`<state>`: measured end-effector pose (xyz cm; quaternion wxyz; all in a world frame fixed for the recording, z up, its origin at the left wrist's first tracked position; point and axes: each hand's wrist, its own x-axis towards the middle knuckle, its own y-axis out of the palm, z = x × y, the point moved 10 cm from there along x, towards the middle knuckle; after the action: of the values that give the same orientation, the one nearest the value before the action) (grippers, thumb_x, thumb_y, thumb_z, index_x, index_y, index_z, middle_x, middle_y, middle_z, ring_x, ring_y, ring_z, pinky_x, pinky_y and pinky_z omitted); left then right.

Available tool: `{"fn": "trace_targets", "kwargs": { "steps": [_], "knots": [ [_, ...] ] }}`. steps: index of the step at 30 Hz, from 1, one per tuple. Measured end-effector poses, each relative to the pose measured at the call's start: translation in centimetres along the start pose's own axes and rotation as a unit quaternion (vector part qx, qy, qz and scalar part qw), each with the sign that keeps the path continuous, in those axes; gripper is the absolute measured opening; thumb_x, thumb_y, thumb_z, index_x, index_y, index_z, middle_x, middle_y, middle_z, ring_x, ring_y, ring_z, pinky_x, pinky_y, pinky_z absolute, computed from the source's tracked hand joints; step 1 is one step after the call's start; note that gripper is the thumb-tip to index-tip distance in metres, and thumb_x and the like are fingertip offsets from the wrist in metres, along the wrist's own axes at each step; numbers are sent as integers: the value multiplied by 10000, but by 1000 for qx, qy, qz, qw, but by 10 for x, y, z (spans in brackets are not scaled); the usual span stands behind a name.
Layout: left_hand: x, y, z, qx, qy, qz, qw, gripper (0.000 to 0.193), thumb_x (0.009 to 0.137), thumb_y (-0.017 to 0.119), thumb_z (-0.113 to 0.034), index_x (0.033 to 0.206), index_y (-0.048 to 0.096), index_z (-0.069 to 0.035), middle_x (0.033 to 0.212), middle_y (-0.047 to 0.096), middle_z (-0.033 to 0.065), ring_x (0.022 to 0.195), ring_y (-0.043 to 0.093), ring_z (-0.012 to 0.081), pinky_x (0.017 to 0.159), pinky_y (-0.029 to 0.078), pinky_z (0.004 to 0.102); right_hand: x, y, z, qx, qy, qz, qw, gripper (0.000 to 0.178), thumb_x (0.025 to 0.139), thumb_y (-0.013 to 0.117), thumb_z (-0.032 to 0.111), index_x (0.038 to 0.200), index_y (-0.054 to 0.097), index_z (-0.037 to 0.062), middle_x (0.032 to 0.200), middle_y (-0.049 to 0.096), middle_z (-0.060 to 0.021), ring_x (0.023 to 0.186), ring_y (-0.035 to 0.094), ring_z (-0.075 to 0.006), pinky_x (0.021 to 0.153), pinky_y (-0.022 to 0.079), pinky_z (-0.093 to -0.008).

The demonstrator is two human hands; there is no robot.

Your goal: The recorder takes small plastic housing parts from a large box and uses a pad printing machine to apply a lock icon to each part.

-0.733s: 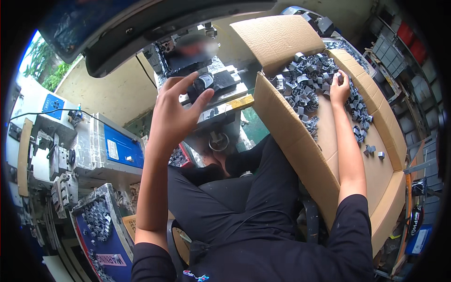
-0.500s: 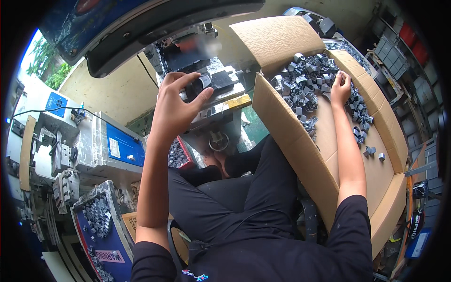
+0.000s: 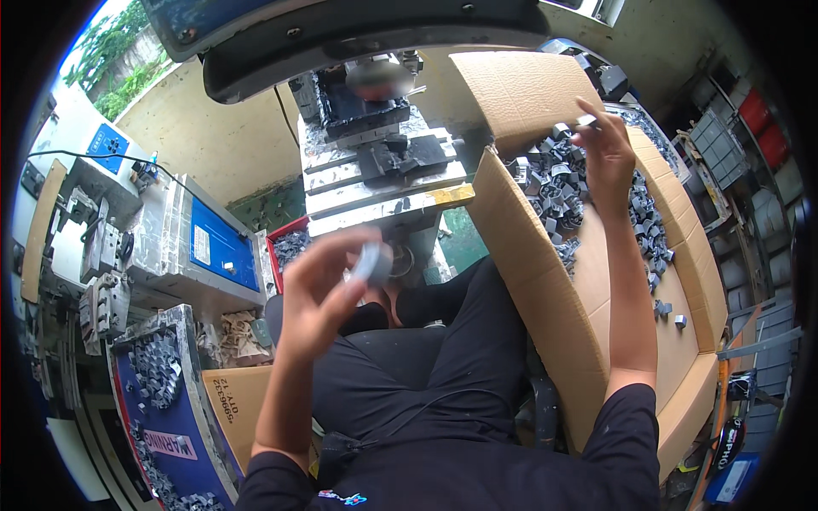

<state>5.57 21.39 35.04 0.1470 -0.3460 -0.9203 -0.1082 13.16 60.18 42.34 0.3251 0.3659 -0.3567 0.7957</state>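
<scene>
My left hand (image 3: 317, 294) is raised over my lap, blurred by motion. Thumb and fingers pinch a small grey plastic piece (image 3: 372, 262). My right hand (image 3: 611, 162) is above the far part of a large open cardboard box (image 3: 545, 289), with another small grey piece (image 3: 586, 121) held at the fingertips. Beneath it lies a heap of similar grey pieces (image 3: 554, 192). Ahead of me stands a machine table bearing a dark fixture (image 3: 402, 157); neither hand touches it. A blurred round part (image 3: 379, 81) of the machine is above the fixture.
A dark machine housing (image 3: 375, 60) overhangs the top of the view. At left are a blue-panelled metal cabinet (image 3: 223, 255) and a blue tray (image 3: 170, 426) with grey pieces. A red bin (image 3: 285, 247) sits below the machine table. Shelving (image 3: 758, 162) lines the right.
My left hand has pulled back from the fixture toward my lap with the grey piece. My right hand has risen from the heap with a piece. The view has shifted slightly.
</scene>
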Motion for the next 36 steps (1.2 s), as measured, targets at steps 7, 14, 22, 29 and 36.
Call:
{"fn": "trace_targets", "kwargs": {
  "steps": [7, 14, 22, 29, 36],
  "knots": [
    [-104, -32, 90, -141, -151, -39, 978, 586, 937, 683, -395, 1289, 654, 73, 1073, 725, 155, 948, 679, 180, 896, 526, 316, -12, 118, 128, -23, -144, 198, 969, 550, 877, 688, -121, 1382, 670, 95, 1150, 622, -107, 905, 707, -215, 775, 576, -375],
    [-176, -90, 183, -83, -255, -189, 945, 436, 991, 629, -288, 1302, 675, 13, 1057, 716, 85, 883, 651, 117, 804, 503, 261, -6, 146, 136, 2, -83, 200, 976, 444, 863, 746, -70, 1280, 715, 80, 1157, 716, -118, 934, 742, -198, 810, 612, -328],
    [-190, -105, 174, -69, -239, -212, 945, 430, 986, 645, -287, 1294, 682, 11, 1054, 709, 73, 874, 663, 119, 789, 502, 254, -2, 169, 118, -11, -3, 202, 979, 174, 930, 756, 38, 1101, 754, 9, 1000, 778, -97, 855, 747, -136, 806, 584, -277],
    [-188, -101, 172, -78, -249, -214, 942, 417, 987, 645, -266, 1300, 684, 7, 1064, 709, 74, 866, 663, 113, 786, 498, 245, -9, 180, 135, -64, -59, 232, 969, 308, 940, 711, -12, 1245, 734, 21, 1050, 767, -143, 889, 738, -168, 805, 576, -293],
    [-185, -95, 178, -83, -257, -202, 942, 421, 989, 642, -272, 1304, 685, 3, 1076, 710, 77, 869, 664, 112, 787, 497, 245, -10, 186, 140, -62, -62, 228, 970, 216, 928, 704, 0, 1138, 758, -8, 1007, 759, -163, 860, 753, -270, 792, 585, -334]
  ]
}}
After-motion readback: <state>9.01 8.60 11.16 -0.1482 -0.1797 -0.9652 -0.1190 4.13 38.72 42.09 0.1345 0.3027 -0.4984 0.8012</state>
